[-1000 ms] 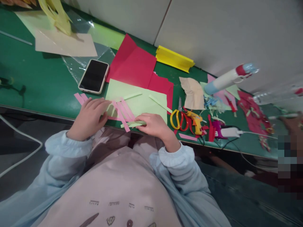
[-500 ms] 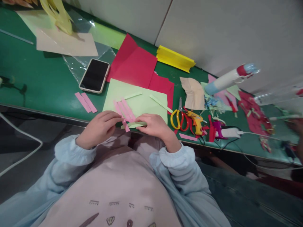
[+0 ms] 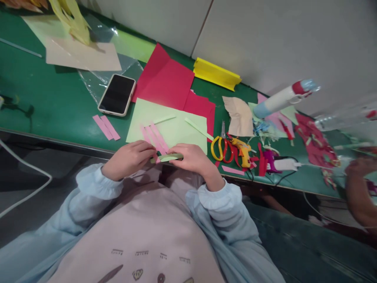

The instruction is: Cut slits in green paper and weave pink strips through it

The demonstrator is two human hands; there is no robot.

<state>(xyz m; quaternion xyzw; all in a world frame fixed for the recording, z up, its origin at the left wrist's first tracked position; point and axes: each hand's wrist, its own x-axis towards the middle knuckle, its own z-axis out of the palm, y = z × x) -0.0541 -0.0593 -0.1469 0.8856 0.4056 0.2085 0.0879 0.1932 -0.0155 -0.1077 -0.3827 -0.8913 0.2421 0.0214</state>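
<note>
Near the table's front edge, my left hand (image 3: 131, 158) pinches a pink paper strip (image 3: 158, 159) that crosses a green paper strip (image 3: 169, 157). My right hand (image 3: 190, 156) grips the other end of the green strip, its fingers closed. Just behind my hands lies a light green sheet (image 3: 182, 131), partly under several pink strips (image 3: 155, 136). A thin green strip (image 3: 198, 129) rests on the sheet's right side. Two more pink strips (image 3: 106, 127) lie on the table left of the sheet. My fingers hide part of the held strips.
A phone (image 3: 117, 95) and red paper (image 3: 165, 80) lie behind. To the right are scissors (image 3: 223, 146), a yellow glue gun (image 3: 241, 150), a purple glue gun (image 3: 272, 162) and a bottle (image 3: 284, 100). A co-worker's arm (image 3: 361, 192) shows at far right.
My left hand has moved slightly right, and the pink strip now bends around the green strip instead of lying straight across it. The co-worker's arm has come further into view.
</note>
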